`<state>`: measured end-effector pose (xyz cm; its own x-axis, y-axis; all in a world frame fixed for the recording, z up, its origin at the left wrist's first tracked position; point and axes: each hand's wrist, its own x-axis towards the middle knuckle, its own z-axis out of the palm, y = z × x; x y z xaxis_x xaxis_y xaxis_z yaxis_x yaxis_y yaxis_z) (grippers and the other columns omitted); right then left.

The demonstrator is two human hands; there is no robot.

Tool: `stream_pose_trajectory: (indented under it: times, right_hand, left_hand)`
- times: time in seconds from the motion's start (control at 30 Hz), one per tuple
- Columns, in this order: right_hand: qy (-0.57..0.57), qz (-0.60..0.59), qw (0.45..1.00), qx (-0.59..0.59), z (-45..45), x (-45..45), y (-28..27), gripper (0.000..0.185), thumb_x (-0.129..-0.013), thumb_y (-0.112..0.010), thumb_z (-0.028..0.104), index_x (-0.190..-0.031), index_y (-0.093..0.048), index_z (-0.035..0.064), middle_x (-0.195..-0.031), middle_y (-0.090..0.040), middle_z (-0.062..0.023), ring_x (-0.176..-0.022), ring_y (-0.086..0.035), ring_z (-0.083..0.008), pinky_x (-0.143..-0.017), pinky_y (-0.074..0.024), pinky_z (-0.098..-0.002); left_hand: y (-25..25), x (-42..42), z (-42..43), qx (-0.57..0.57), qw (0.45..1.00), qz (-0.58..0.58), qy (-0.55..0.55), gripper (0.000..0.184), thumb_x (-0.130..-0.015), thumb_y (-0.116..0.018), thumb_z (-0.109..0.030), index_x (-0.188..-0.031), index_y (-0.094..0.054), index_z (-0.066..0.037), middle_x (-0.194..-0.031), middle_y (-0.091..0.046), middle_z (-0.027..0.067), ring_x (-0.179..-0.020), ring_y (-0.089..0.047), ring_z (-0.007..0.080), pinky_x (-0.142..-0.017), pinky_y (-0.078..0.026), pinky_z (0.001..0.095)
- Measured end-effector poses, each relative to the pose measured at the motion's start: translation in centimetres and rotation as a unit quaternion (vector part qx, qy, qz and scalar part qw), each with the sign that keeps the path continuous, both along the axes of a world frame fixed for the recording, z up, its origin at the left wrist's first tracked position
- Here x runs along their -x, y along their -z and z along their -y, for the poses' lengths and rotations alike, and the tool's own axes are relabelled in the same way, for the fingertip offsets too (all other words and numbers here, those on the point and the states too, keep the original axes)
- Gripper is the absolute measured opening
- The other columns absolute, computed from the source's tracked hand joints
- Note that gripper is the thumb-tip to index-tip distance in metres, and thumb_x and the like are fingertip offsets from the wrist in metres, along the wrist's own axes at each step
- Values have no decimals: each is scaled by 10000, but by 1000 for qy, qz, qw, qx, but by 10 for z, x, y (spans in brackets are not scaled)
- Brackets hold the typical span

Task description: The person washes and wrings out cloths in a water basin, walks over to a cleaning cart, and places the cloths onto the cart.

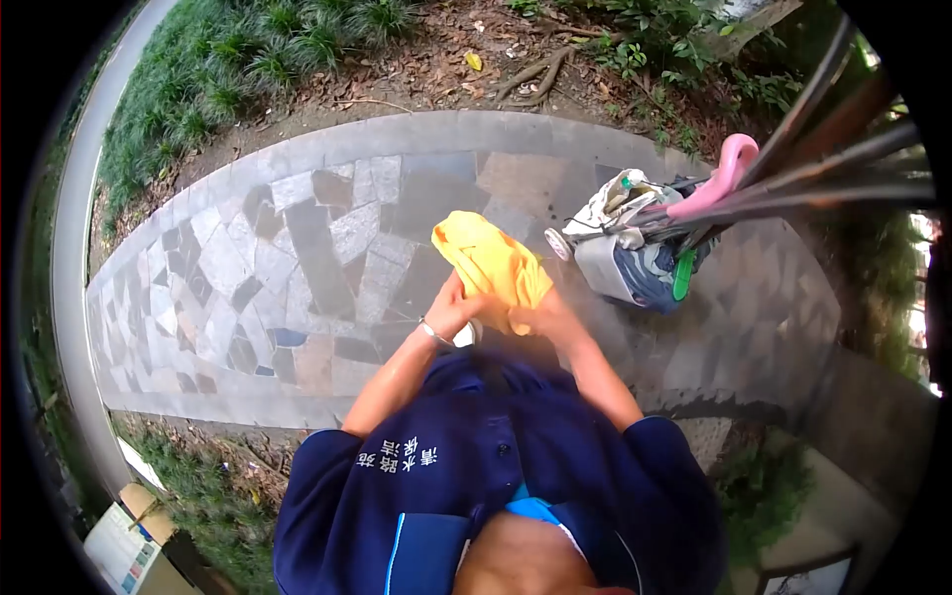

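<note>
A bunched, bright yellow cloth (pixel 491 260) is held up in front of my body, over the paving. My left hand (pixel 451 309) grips its lower left side, with the thumb laid across the fabric. My right hand (pixel 540 315) holds the lower right side, its fingers partly hidden by the folds. A bracelet circles my left wrist. Just under the cloth, a small white object (pixel 466 332) shows between my hands and my dark blue shirt (pixel 496 446); I cannot make out what it is.
To the right stands a small wheeled cart (pixel 620 253) with bags, a green-handled item (pixel 684 275), a pink curved handle (pixel 729 164) and long poles (pixel 823 149). The stone path (pixel 248 268) has a kerb, with grass (pixel 268 50), soil and roots (pixel 535 74) beyond.
</note>
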<state>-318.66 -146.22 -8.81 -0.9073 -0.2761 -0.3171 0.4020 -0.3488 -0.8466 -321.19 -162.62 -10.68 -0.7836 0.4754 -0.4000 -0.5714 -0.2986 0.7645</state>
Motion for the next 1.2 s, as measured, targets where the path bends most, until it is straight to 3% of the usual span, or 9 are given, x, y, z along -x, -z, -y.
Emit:
stream_pose_trajectory:
  times: [0.07, 0.2, 0.47, 0.57, 0.73, 0.8, 0.87, 1.1, 1.2]
  right_hand:
    - [-73, 97, 991, 50, 0, 21, 30, 766, -590, -661, 74, -1205, -210, 5, -1131, -388, -74, -1047, -380, -170, -862, -330, -285]
    - [-29, -141, 970, -197, 23, 70, 49, 760, -580, -663, 126, -1201, -233, 42, -1043, -459, -119, -940, -471, -212, -783, -389, -310]
    - [-79, -92, 956, -266, -6, 146, 61, 440, -624, -585, 166, -1008, -446, 1, -814, -562, -153, -749, -545, -294, -652, -428, -333]
    - [-156, -15, 933, -323, -25, 167, 47, 413, -627, -561, 134, -1000, -443, 1, -813, -557, -160, -739, -548, -279, -645, -426, -328]
    - [326, 200, 910, 161, -81, 188, 19, 286, -684, -501, 90, -947, -464, -16, -857, -534, -75, -792, -523, -169, -756, -419, -302]
    - [425, 142, 855, 262, -92, 186, 5, 245, -688, -439, 94, -916, -462, 7, -785, -512, -49, -790, -511, -169, -792, -399, -321]
    - [478, 177, 833, 214, -85, 176, 2, 264, -668, -444, 110, -912, -453, 11, -710, -492, -40, -679, -497, -138, -685, -410, -257]
    - [293, 234, 913, 159, -48, 156, -3, 382, -612, -581, 102, -957, -462, -13, -595, -479, -26, -482, -444, -84, -424, -337, -201]
    - [191, 265, 939, 105, -31, 160, -5, 403, -629, -594, 92, -999, -456, 7, -751, -525, -21, -602, -491, -84, -474, -383, -196]
  left_hand:
    - [14, 21, -3, 3, 999, 1, 40, 568, -683, -526, -24, -1182, -255, -29, -1069, -461, 80, -947, -477, 170, -810, -387, 284]
    - [31, 68, 1, 80, 992, -24, 95, 636, -684, -558, -30, -1205, -194, -26, -1093, -427, 86, -982, -443, 159, -827, -373, 279]
    - [17, 155, 7, 128, 983, 12, 130, 662, -601, -710, -158, -1098, -311, 21, -971, -498, 77, -890, -482, 153, -779, -391, 277]
    - [21, 191, 5, 279, 907, -142, 282, 679, -501, -754, -275, -998, -408, 32, -878, -546, 148, -826, -541, 219, -724, -420, 295]
    - [30, 269, 12, 413, 781, -180, 433, 630, -514, -702, -242, -1042, -443, -18, -826, -564, 142, -806, -548, 259, -708, -428, 313]
    - [57, 310, 28, 399, 808, -181, 395, 558, -548, -659, -253, -1019, -462, -27, -816, -569, 159, -791, -545, 307, -685, -435, 344]
    - [57, 355, 18, 485, 682, -270, 475, 493, -576, -622, -282, -980, -476, -40, -831, -559, 173, -799, -534, 312, -685, -432, 367]
    - [76, 445, 17, 639, 439, -448, 445, 339, -623, -563, -304, -919, -512, -147, -1000, -507, 78, -919, -478, 255, -733, -378, 419]
    - [101, 481, 15, 667, 507, -453, 306, 371, -622, -592, -246, -959, -490, -131, -980, -500, 101, -913, -466, 285, -759, -373, 428]
